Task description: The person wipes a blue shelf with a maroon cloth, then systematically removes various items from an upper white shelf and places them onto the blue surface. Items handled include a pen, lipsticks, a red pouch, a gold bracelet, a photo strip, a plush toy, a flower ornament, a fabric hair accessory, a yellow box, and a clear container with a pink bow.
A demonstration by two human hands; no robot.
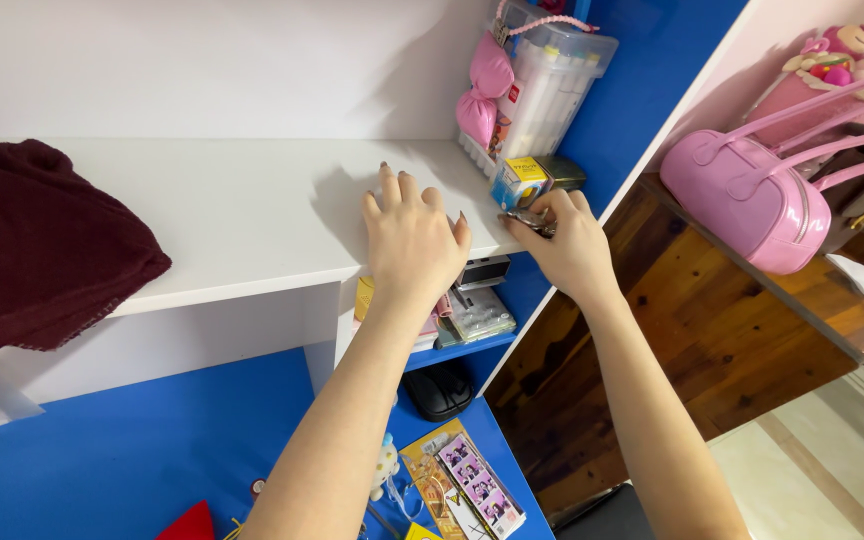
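While the left hand (412,235) lies flat on the white shelf (242,215), fingers spread wide and holding nothing, the right hand (570,245) pinches a small metallic object (527,218) at the shelf's right edge; what the object is cannot be told. Just beside it stand a small yellow-and-blue box (519,181) and a clear case of markers (550,85) with a pink pouch (484,90). A dark red knitted garment (32,250) rests at the shelf's left end. A pink handbag (752,195) sits on a wooden shelf to the right.
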